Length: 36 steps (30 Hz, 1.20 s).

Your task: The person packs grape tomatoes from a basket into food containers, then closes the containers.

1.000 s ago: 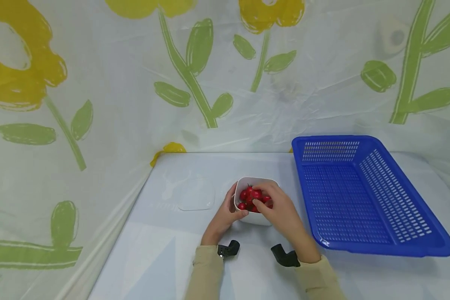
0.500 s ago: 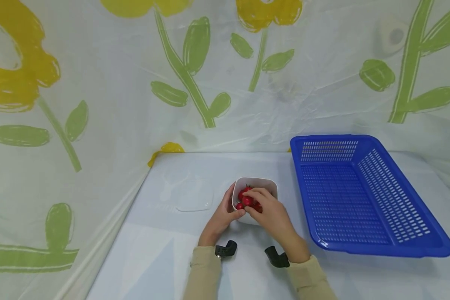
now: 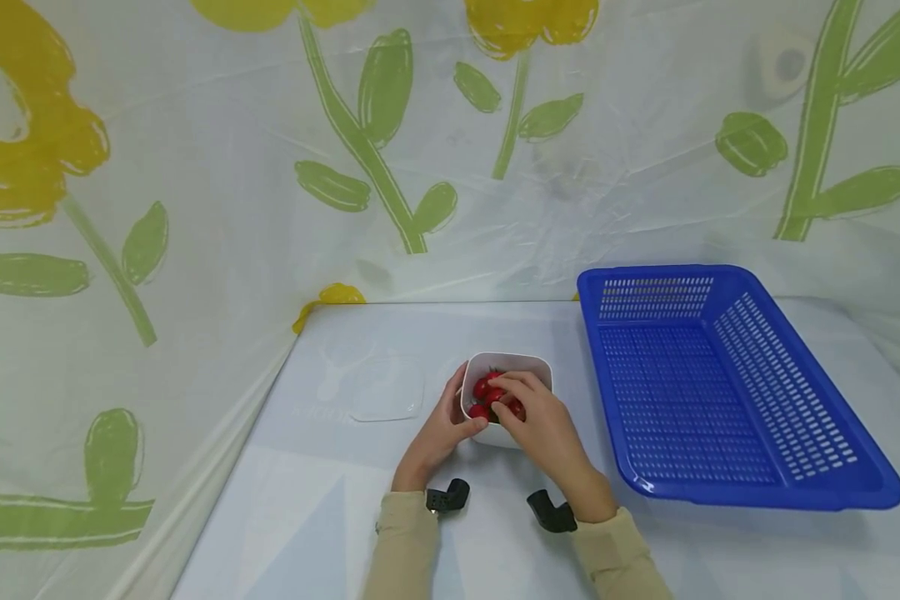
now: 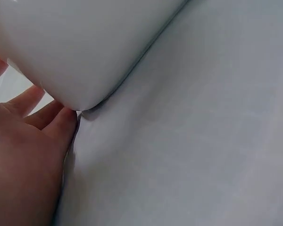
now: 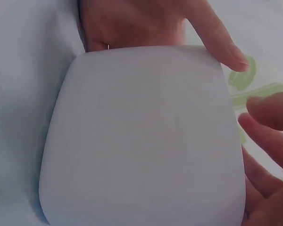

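Observation:
A white square container point(image 3: 507, 436) holds several red cherry tomatoes point(image 3: 481, 388) with green stems. My left hand point(image 3: 439, 436) grips its left side, thumb at the front rim and fingers around the far side. In the left wrist view, those fingers point(image 4: 57, 120) lie against the smooth white wall. My right hand point(image 3: 542, 427) reaches over the right rim, its curled thumb and fingers around one tomato inside; their exact contact is partly hidden. The right wrist view shows the container's outer wall point(image 5: 141, 132), with the left thumb over its rim and the right fingers beyond; no tomatoes show there.
A large blue perforated basket point(image 3: 690, 400) stands on the table to the right of the container. A clear, nearly invisible lid point(image 3: 386, 392) lies on the left. Behind the white table point(image 3: 285, 500) hangs a flowered curtain point(image 3: 255, 150).
My right hand has shifted slightly left within the container, and the tomatoes near its fingers sit differently. The left hand keeps its grip on the container. The view has drifted slightly.

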Tool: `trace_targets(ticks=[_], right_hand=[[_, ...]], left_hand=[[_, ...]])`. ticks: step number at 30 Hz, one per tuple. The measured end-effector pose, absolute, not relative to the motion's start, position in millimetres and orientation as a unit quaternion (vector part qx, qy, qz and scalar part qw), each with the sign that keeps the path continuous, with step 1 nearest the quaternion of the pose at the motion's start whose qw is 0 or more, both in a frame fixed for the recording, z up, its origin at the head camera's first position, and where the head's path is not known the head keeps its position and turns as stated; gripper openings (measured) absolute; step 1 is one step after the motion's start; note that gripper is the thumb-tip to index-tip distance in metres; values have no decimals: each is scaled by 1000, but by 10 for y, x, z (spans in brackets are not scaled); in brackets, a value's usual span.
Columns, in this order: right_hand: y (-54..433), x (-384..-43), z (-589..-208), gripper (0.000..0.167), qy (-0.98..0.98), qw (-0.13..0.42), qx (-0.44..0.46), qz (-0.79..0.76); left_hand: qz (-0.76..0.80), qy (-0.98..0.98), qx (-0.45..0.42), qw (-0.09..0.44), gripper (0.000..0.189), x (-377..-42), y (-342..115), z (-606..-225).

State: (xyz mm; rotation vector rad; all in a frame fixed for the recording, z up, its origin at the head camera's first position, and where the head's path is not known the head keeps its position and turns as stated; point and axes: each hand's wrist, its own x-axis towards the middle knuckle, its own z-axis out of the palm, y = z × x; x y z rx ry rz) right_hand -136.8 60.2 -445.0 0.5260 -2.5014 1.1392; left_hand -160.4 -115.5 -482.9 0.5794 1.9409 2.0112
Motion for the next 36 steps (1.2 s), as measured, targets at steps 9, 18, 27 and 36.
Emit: trace_targets(ticks=[9,18,27,36], right_hand=[[511,-1328,-4355,26,-848,195,161,466],[140,-1217,-4315,31,-803,136,210,541],[-185,-1253,-4479,38,-803,-26,194,563],[-398,-1394,-4776,51,-754,-149,112,630]], left_hand=[[686,715,131,36,61,-1685,-1349,-4811],[615,779,-4,-123,48,-1731,-1736,-4791],[544,827,-107,-96,60,-1593,-2071,-4705],[489,856,-153,-73,65,-1556,-2210,-4814]])
